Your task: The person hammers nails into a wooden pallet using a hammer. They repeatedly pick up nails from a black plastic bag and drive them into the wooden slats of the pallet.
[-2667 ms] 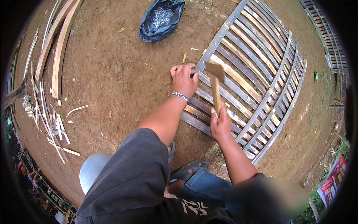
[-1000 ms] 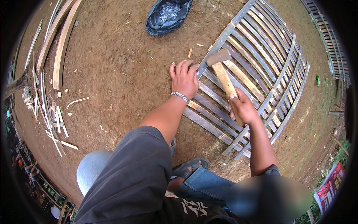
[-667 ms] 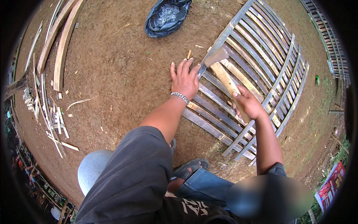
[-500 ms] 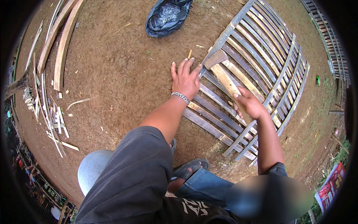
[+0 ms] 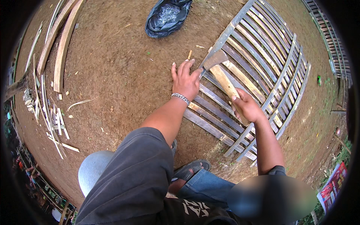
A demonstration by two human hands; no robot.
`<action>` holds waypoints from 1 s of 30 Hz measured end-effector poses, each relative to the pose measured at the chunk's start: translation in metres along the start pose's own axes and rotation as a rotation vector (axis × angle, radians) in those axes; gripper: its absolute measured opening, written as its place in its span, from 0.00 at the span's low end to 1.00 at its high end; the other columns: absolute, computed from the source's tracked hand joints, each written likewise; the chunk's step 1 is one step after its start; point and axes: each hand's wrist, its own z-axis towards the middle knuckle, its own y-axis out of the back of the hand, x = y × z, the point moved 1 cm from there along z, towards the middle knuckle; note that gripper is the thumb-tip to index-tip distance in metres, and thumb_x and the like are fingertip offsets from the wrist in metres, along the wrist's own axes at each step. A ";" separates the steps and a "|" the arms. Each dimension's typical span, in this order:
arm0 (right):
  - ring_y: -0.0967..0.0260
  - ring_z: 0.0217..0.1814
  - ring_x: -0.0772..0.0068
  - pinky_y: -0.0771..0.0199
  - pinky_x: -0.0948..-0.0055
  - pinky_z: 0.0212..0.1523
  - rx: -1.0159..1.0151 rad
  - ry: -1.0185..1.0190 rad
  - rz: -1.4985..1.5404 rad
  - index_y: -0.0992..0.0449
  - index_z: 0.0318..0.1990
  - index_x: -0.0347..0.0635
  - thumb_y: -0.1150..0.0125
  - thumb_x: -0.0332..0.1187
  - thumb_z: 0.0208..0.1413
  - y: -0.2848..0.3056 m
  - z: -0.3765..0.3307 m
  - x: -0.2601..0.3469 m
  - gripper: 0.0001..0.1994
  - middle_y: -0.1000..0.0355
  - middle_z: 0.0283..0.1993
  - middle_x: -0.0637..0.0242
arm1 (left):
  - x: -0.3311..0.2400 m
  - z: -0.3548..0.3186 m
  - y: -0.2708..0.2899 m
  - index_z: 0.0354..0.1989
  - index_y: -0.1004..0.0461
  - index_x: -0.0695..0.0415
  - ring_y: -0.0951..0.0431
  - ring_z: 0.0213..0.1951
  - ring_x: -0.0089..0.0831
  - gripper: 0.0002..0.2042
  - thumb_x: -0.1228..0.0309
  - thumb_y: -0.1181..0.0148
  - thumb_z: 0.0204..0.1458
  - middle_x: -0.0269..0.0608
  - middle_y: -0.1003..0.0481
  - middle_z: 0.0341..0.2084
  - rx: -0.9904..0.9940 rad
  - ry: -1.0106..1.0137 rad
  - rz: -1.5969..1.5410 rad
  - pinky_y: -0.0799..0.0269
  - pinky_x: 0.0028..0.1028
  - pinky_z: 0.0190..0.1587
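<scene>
In my right hand (image 5: pixel 247 106) is the pale wooden handle of a hatchet (image 5: pixel 224 79). Its rusty brown head lies over the left edge of a slatted wooden panel (image 5: pixel 240 27), close to my left fingertips. My left hand (image 5: pixel 185 80), with a chain bracelet at the wrist, reaches palm down to that same edge. Its outer fingers are spread, while the forefinger and hidden thumb meet by the edge strip around something too small to name. A short tan stick (image 5: pixel 189 54) shows just beyond the left fingertips; whether they touch it I cannot tell.
A black plastic bag (image 5: pixel 152 24) holding many nails lies open on the dirt ahead. Long wooden boards (image 5: pixel 60 56) and thin offcuts (image 5: pixel 59 122) are scattered at left. Another slatted panel (image 5: pixel 333 37) stands far right. My sandalled foot (image 5: pixel 191 169) is near the panel's lower end.
The hatchet head has tipped slightly, and my right hand has moved a little to the left and up. My left hand stays in nearly the same place.
</scene>
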 end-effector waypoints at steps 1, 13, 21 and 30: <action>0.34 0.20 0.77 0.31 0.72 0.21 -0.024 0.013 0.040 0.37 0.66 0.43 0.48 0.40 0.71 -0.003 -0.002 0.000 0.21 0.32 0.26 0.70 | 0.000 0.000 0.000 0.45 0.19 0.44 0.35 0.66 0.42 0.15 0.74 0.36 0.49 0.40 0.30 0.60 0.004 0.000 0.006 0.56 0.59 0.72; 0.28 0.28 0.71 0.26 0.64 0.32 -0.574 0.350 -0.435 0.37 0.68 0.43 0.47 0.35 0.69 -0.035 -0.028 0.012 0.22 0.28 0.31 0.59 | 0.004 0.000 -0.001 0.43 0.21 0.55 0.37 0.68 0.40 0.10 0.70 0.39 0.53 0.41 0.31 0.61 0.009 0.047 -0.005 0.62 0.58 0.74; 0.20 0.47 0.43 0.21 0.49 0.45 -0.507 0.125 -0.589 0.39 0.70 0.48 0.47 0.34 0.69 -0.062 -0.021 -0.009 0.24 0.22 0.52 0.46 | 0.002 0.000 -0.002 0.40 0.22 0.55 0.36 0.67 0.42 0.08 0.73 0.40 0.50 0.42 0.29 0.60 -0.001 0.044 -0.014 0.58 0.58 0.73; 0.21 0.48 0.41 0.21 0.55 0.46 -0.730 0.584 -0.357 0.40 0.69 0.36 0.45 0.30 0.66 -0.063 -0.016 -0.025 0.25 0.23 0.49 0.41 | 0.004 0.003 -0.001 0.38 0.22 0.54 0.35 0.67 0.43 0.07 0.74 0.40 0.49 0.41 0.28 0.58 -0.008 0.038 -0.013 0.58 0.58 0.73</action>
